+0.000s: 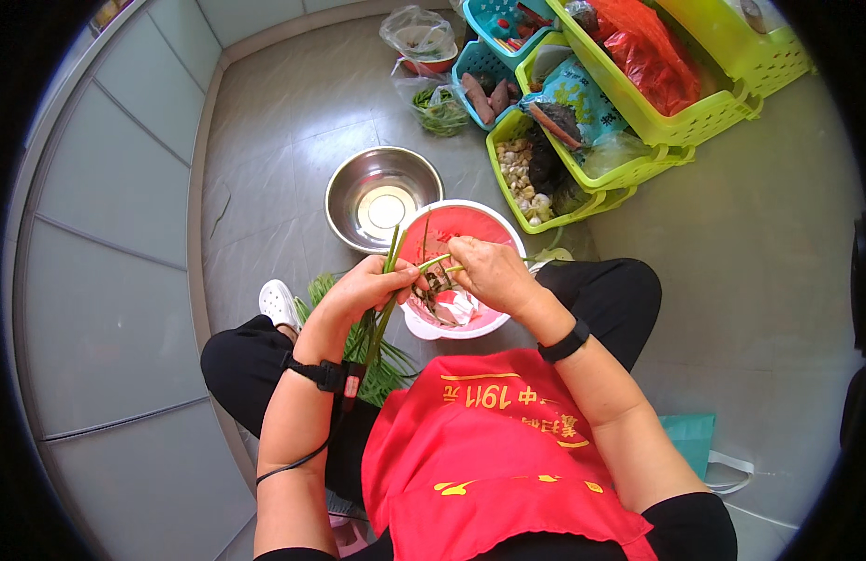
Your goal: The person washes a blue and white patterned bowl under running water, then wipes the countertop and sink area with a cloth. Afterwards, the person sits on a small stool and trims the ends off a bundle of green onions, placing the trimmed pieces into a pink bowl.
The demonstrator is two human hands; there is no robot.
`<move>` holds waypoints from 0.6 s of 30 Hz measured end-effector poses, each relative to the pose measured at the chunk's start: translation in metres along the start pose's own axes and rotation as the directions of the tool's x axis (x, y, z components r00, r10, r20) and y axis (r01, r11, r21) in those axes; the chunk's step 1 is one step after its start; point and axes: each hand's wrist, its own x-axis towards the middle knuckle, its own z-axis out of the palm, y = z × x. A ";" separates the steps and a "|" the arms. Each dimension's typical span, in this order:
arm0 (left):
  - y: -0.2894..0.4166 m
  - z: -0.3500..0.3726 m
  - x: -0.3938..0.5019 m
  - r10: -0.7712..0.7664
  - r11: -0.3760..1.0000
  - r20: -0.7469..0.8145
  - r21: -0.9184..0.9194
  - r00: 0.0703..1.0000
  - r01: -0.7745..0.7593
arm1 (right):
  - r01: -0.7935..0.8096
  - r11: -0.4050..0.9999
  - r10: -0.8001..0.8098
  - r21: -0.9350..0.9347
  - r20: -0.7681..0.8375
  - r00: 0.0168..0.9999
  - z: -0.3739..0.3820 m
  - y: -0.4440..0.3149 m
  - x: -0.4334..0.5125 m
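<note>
My left hand (377,284) is closed around several long green stalks (393,252), which stick up past the fingers and trail down beside the wrist. Between my two hands runs a thin pale green stalk (435,261). My right hand (490,272) pinches its other end, fingers closed. Both hands are over the near part of a red plastic basin with a white rim (468,332), which holds dark plant scraps and a crumpled white and red piece. Under my left forearm a bunch of long, thin green leaves (380,368) lies on the floor.
A stainless steel bowl (349,228) stands just beyond the basin. Plastic bags with greens (440,112) lie farther back. Stacked green baskets (675,130) and blue baskets (468,66) hold garlic, sweet potatoes and bags at the upper right. Grey cabinets (114,280) line the left side.
</note>
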 end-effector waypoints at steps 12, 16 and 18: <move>0.002 0.003 -0.003 0.007 1.000 -0.043 0.027 0.999 -0.006 | 0.112 0.987 -0.099 -0.117 0.114 0.989 -0.005 0.007 -0.004; 0.005 0.006 -0.003 0.000 0.998 -0.057 0.061 0.998 0.003 | 0.050 0.992 -0.043 -0.115 0.064 0.997 -0.005 0.006 -0.003; 0.006 0.007 -0.003 0.013 0.999 -0.049 0.031 0.999 -0.011 | 0.010 0.998 -0.009 -0.061 0.017 1.000 -0.005 0.004 -0.002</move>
